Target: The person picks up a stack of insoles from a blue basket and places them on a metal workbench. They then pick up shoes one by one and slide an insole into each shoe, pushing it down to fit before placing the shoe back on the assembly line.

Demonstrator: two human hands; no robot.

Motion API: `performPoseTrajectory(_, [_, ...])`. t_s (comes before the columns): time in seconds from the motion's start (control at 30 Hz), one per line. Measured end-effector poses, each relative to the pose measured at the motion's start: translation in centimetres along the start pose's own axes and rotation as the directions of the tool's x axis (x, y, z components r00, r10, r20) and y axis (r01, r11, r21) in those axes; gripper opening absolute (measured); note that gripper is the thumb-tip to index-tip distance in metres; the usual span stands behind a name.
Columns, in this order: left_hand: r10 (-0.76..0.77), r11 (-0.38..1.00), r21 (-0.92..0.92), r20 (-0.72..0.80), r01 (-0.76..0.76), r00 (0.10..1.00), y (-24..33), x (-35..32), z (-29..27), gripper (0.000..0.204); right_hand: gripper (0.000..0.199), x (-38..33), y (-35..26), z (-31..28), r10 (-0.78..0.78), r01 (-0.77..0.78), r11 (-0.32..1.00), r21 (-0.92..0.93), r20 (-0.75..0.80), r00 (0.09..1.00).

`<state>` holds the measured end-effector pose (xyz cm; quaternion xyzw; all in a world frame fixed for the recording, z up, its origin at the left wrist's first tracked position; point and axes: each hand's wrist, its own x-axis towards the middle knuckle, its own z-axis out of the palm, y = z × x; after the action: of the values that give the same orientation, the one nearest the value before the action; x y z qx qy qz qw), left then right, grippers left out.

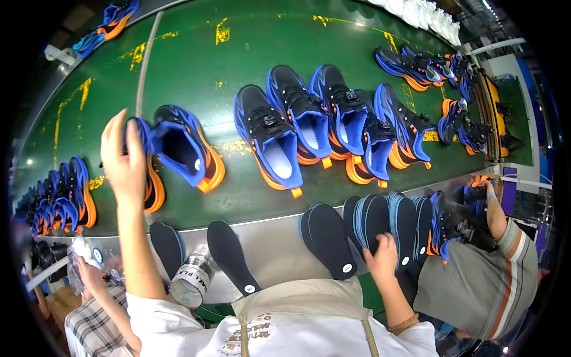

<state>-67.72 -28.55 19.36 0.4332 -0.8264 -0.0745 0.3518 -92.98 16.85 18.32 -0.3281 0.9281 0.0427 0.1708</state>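
Note:
My left hand (122,157) reaches out over the green conveyor belt (196,65) and grips the heel of a blue, black and orange sneaker (148,178). A matching sneaker (184,149) lies just right of it. My right hand (380,259) rests on a stack of dark insoles (372,217) standing on the metal ledge (279,250) at the belt's near edge. A single dark insole (330,241) lies to the left of that hand. Several more sneakers (321,119) sit in a row on the belt ahead.
Two loose insoles (229,253) and a roll of tape (191,279) lie on the ledge at left. More sneakers line the belt at far left (62,199) and far right (428,65). A person in a grey shirt (482,285) works at right; another in plaid (98,321) at lower left.

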Motion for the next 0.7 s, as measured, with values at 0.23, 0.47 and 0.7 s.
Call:
performPoseTrajectory(0.23, [0.296, 0.945, -0.269, 0.45, -0.188, 0.843, 11.4, -4.7, 8.7, 0.069, 0.035, -1.9, 2.5, -0.7, -0.01, 0.011, 1.0, 0.008, -0.106, 0.994])
performPoseTrajectory(0.47, [-0.254, 0.609, -0.411, 0.709, 0.678, 0.658, 8.7, -3.6, 11.8, 0.038, 0.025, 5.0, -9.4, -13.7, -0.537, 0.683, 0.709, 0.177, -0.492, 0.685])
performPoseTrajectory(0.7, [-0.364, 0.546, -0.402, 0.677, 0.735, 0.64, 11.4, -5.4, 8.4, 0.039, 0.008, 10.2, -17.1, -8.0, -0.812, 0.852, 0.521, -0.043, -0.331, 0.48])
